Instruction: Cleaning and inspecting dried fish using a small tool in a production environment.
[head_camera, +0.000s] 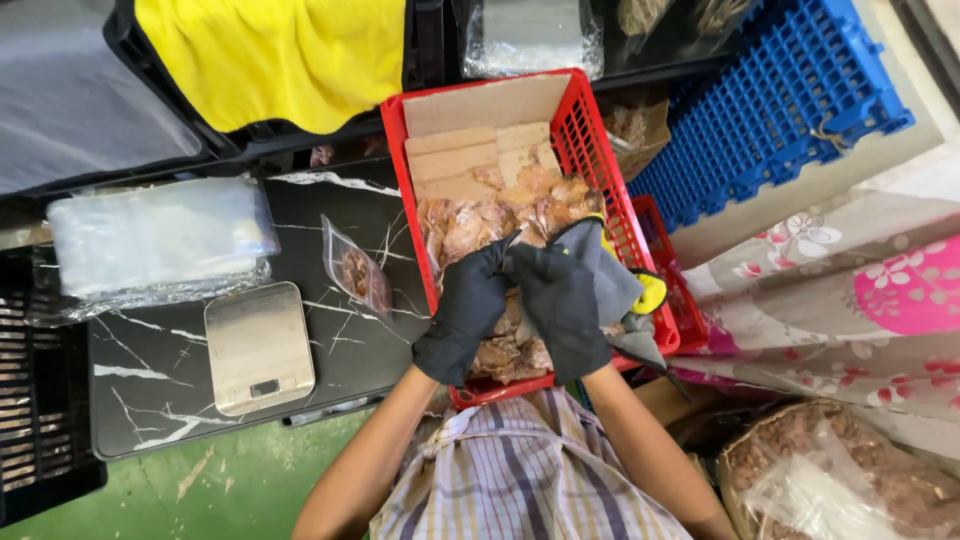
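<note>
Both hands, the left hand (468, 310) and right hand (562, 305), meet fingertip to fingertip over the red crate (592, 150), seemingly pinching 1 clear packet of brown snacks (500, 225). The scale (258, 346) sits within reach on the left.

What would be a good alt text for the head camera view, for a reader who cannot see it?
Two hands in black gloves, left hand and right hand, meet over a red plastic crate filled with clear bags of brown pieces. Beside it, a black marble-patterned board holds a flat steel kitchen scale, one small filled clear bag and a stack of empty clear bags.
</note>
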